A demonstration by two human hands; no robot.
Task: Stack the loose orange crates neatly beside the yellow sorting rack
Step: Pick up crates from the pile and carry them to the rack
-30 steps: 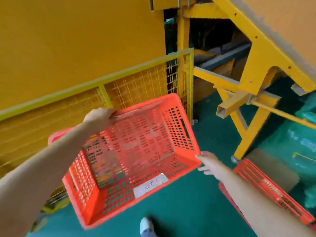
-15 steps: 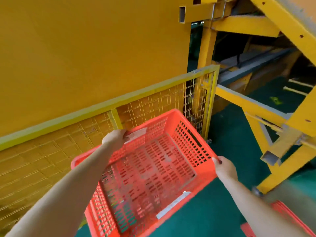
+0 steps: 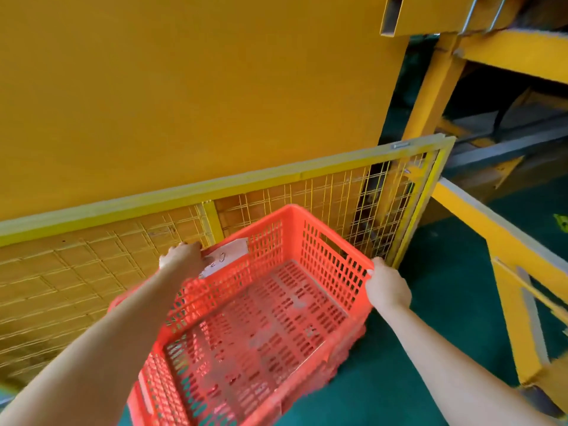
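An orange perforated crate (image 3: 325, 256) sits low in front of me, its open top facing up, close to the yellow mesh guard (image 3: 353, 192) of the sorting rack. Another orange crate rim (image 3: 344, 355) shows just beneath it, so it seems nested on a stack. My left hand (image 3: 181, 258) grips the far-left rim beside a white paper label (image 3: 227, 256). At the right rim my right hand (image 3: 388, 286) holds the crate, fingers curled over the edge.
A large yellow panel (image 3: 184, 87) rises behind the mesh guard. Yellow steel frame legs and beams (image 3: 504, 262) stand at the right. The green floor (image 3: 430, 302) lies between the crate and that frame.
The crate has gone from tilted and raised to level and lower, closer to the mesh guard. My right hand moved from under its corner to gripping the right rim. The view swung left.
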